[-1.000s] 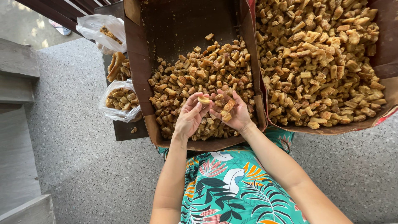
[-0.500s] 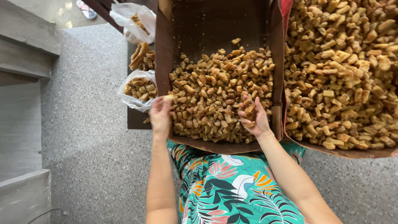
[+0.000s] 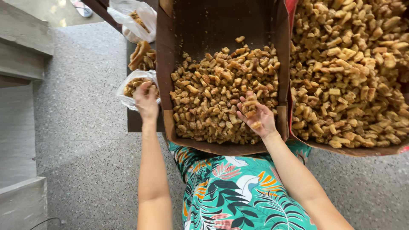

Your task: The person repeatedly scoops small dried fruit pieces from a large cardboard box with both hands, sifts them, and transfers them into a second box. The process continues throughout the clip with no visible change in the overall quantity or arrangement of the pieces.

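Golden-brown fried chunks (image 3: 221, 93), crusty, irregular, heaped in cardboard box (image 3: 221, 17)

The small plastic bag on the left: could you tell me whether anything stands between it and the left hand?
Nothing visible does: the left hand is already at the open mouth of the small plastic bag, over the brown pieces inside.

Speckled grey floor (image 3: 81, 127); grey ledge, perhaps concrete steps (image 3: 21, 64), at left.
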